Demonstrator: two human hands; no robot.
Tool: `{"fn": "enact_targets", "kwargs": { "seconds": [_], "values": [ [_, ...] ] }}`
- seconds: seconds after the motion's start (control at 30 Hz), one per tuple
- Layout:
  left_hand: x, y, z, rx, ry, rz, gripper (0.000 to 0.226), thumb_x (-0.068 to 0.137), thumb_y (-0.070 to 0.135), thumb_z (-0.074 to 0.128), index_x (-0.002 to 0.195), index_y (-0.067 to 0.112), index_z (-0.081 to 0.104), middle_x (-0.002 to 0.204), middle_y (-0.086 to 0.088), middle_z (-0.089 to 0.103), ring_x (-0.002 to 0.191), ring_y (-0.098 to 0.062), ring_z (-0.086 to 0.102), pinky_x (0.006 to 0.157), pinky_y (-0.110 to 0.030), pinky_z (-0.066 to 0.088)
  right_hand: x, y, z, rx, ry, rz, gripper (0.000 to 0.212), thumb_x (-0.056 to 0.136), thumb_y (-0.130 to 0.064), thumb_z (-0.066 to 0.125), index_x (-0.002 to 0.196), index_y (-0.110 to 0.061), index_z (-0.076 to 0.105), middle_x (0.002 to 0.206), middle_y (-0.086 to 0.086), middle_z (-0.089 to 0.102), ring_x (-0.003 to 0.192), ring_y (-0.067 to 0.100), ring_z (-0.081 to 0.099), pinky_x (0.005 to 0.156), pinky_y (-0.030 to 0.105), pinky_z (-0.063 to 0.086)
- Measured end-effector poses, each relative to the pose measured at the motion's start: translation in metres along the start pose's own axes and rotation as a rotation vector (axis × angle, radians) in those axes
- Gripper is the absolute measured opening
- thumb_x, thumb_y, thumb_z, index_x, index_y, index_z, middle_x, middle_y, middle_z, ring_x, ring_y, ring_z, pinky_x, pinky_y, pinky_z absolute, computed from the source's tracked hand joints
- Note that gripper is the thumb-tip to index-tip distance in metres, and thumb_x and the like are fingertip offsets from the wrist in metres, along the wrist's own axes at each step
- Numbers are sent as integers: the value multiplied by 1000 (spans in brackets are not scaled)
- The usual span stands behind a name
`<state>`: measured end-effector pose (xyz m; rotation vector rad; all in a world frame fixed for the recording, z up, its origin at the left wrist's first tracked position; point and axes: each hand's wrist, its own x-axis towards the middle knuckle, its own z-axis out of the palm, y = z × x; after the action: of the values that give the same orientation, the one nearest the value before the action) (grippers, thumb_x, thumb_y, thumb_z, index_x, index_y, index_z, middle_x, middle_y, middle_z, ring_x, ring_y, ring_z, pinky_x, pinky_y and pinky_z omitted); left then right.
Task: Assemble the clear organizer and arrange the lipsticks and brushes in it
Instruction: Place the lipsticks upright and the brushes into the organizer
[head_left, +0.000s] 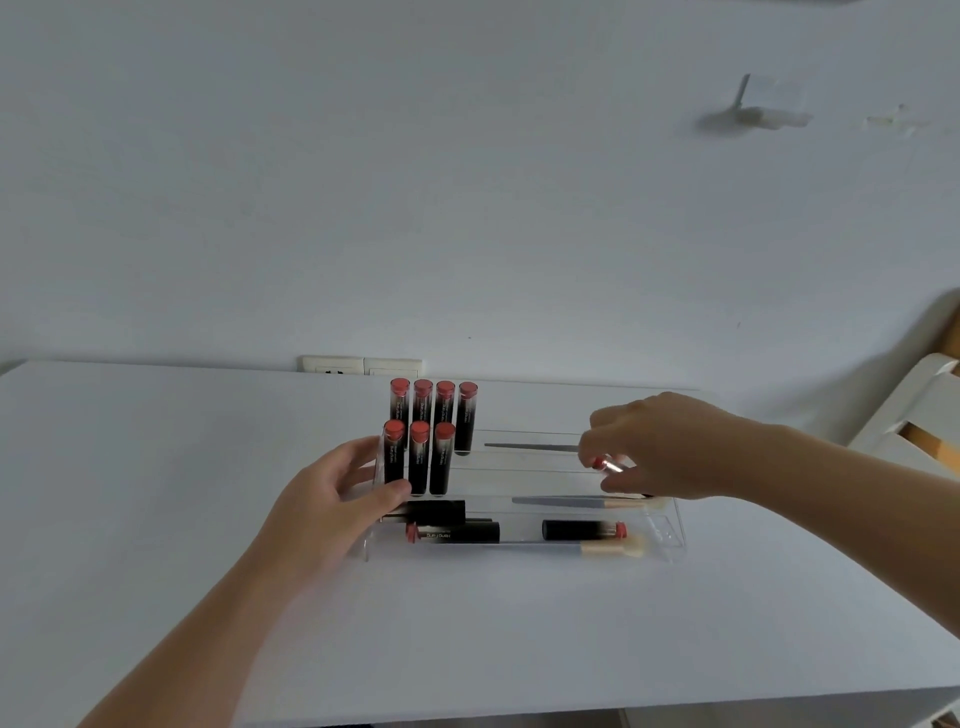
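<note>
I see the clear organizer (670, 525) sitting on the white counter (156, 493), between my two hands and just beyond them. My left hand (332, 499) rests against the organizer's left end, fingers fairly straight and spread, thumb lying along the front by the lowest standing tubes; it steadies the piece without curling round anything. My right hand (660, 447) hovers over the right half of the tiers, its fingers bent round a small lipstick (607, 463) with a red tip and a shiny metal band, pinched at the fingertips.

Just right of my left hand stand seven lipsticks with red tops: a back row of four (434, 410) and a front row of three (418, 457), all upright and close together. Below my left thumb, in the lowest trough, lie more black lipsticks (457, 532) on their sides, and another lying lipstick (582, 530) sits beneath my right hand. A brush (587, 546) with a pale head lies along the front of that trough. A second brush (566, 502) lies one tier up, directly under my right hand, and a thin grey handle (530, 446) lies on a higher tier, running toward my right fingers.

A wall socket (361, 365) shows behind the counter, beyond the standing tubes.
</note>
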<state>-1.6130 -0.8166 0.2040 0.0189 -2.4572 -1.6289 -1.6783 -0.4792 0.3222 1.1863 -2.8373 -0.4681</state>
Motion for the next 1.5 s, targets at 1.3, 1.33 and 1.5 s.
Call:
{"fn": "enact_targets", "kwargs": {
  "seconds": [1.3,1.33,1.5],
  "values": [
    [-3,7,0,9,20,-19,62,83,41,80,140,34,57,130,28,64,117,12,58,99,-22,45,38,-58,-11,557,258,56,37,92,-24,69,128,-32,67,97,-26,64,84,-7,61,70,5,43],
    [-3,7,0,13,18,-22,63,83,41,80,141,33,57,131,26,64,119,10,58,101,-24,45,39,-58,-10,553,269,62,35,93,-23,68,127,-31,68,95,-26,64,85,-5,61,70,5,43],
    [-4,9,0,16,18,-26,65,83,41,81,142,33,56,133,24,63,121,7,58,105,-28,45,42,-62,-13,521,294,73,24,97,-34,63,119,-31,71,92,-21,68,80,3,63,72,19,50]
  ]
}}
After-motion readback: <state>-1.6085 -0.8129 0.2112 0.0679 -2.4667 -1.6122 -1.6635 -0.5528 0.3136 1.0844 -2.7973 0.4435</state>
